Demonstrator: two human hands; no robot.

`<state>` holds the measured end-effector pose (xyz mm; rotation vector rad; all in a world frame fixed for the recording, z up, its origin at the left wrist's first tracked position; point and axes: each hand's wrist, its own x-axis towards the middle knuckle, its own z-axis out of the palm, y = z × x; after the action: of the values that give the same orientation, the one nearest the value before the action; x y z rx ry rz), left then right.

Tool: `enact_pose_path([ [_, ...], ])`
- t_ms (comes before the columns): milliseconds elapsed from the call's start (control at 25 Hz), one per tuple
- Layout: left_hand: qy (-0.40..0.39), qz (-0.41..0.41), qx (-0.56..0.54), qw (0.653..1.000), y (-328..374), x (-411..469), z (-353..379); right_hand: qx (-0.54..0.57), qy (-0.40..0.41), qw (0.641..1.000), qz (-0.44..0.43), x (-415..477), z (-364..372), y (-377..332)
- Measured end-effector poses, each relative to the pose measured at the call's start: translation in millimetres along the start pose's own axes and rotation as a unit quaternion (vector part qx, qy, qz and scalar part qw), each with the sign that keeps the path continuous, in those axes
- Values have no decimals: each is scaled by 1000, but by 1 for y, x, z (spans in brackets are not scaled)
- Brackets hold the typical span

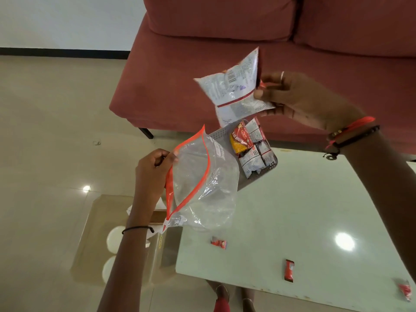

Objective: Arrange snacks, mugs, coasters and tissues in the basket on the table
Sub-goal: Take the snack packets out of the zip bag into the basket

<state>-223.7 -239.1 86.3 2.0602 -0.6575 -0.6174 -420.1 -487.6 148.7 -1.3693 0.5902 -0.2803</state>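
My right hand (299, 97) holds a silvery white snack packet (234, 88) by its edge, up in the air above the basket. My left hand (150, 172) grips the orange-rimmed mouth of a clear zip bag (202, 183), which hangs open and looks empty. Behind the bag, the grey basket (219, 134) sits on the white table (292, 210) at its far left corner. Inside it lie a yellow and red snack pack (239, 140) and several white and red packets (258, 152). The bag hides the basket's left part.
Three small red wrapped sweets lie loose on the table: one (218, 242) near the left edge, one (289, 270) at the front, one (406, 290) at the right. A red sofa (225, 41) stands behind the table. Left of the table, a lower glass shelf (117, 233) carries white round objects (114, 238).
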Motion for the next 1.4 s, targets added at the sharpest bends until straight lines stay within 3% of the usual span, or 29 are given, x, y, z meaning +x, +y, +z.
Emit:
enact_pose_path([
  [160,3,-7,-11,1000,-9,4,-5,77,121,988,57,11,-26,64],
  [320,3,-27,-14,1000,-23,11,-6,56,197,970,129,25,-29,147],
  [640,3,-53,-6,999,-50,28,-8,-92,233,936,248,58,-12,263],
  [800,7,-68,-20,997,-56,38,-6,-266,215,906,248,65,-2,285],
  [960,3,-72,-24,997,-60,45,-5,-321,218,889,242,68,15,291],
  [1240,6,-64,-25,998,-57,54,-6,-488,246,805,231,65,37,283],
  [1400,4,-57,-32,998,-57,52,-5,-468,258,814,229,60,38,273],
])
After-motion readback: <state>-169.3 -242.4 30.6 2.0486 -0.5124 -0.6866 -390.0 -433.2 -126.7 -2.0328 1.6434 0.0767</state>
